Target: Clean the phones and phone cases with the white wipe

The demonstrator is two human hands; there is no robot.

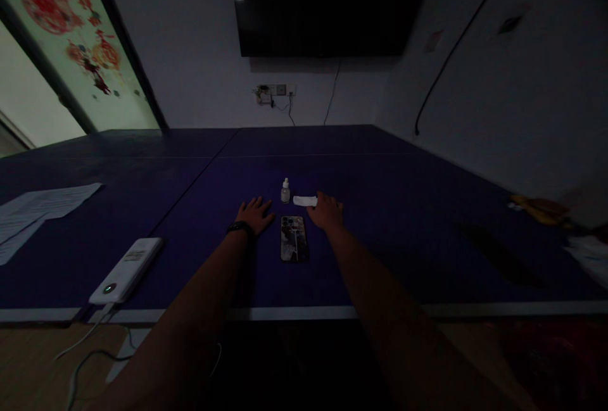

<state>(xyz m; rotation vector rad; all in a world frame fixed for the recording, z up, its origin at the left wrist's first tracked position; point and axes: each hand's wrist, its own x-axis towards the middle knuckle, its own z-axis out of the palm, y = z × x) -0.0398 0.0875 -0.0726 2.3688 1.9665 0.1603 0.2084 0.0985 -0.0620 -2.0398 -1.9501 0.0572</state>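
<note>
Right hand (327,211) is gripping white strip (304,201) | left hand (254,215) is resting spread | strip looking light, end pinch sufficing

A dark blue table (389,208) with a pale near edge. Mid-table, a phone (294,240) lies near, a small bottle (285,194) stands upright beyond it, and a white strip (304,201) is just right of the bottle. The left hand (255,215) rests palm-down left of the phone. Farther left: a power bank (130,268) near, papers (35,211) beyond. Right: a dark, indistinct slab (498,252).
</note>
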